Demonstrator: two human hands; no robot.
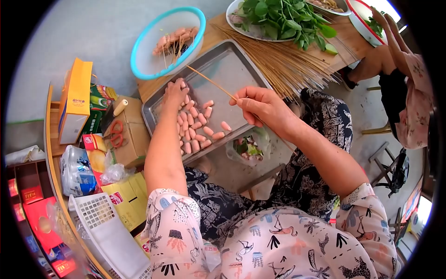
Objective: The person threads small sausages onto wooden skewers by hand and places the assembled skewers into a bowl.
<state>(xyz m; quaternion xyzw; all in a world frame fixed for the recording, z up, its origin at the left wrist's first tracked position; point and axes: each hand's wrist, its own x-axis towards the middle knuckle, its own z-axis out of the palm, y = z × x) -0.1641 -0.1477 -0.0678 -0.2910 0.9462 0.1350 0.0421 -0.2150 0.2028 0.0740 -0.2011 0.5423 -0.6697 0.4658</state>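
Observation:
My right hand (pixel 260 108) pinches a thin bamboo skewer (pixel 210 81), its point reaching left over a metal tray (pixel 241 63). Inside the tray, several small pink sausages (pixel 195 124) lie loose along the near left part. At the tray's left end, my left hand (pixel 174 96) is closed, fingers curled around what looks like one small sausage, partly hidden by the fingers. Beyond the tray, a blue-rimmed bowl (pixel 139 69) contains skewered sausages (pixel 174 39).
Many bamboo skewers (pixel 274 58) lie fanned across the wooden table (pixel 216 32), beside a plate of leafy greens (pixel 288 21). Cardboard boxes (pixel 132 130), orange-handled scissors (pixel 117 133) and a white basket (pixel 104 232) stand left. Another person (pixel 411 88) sits at right. A plastic bag (pixel 251 149) hangs below the tray.

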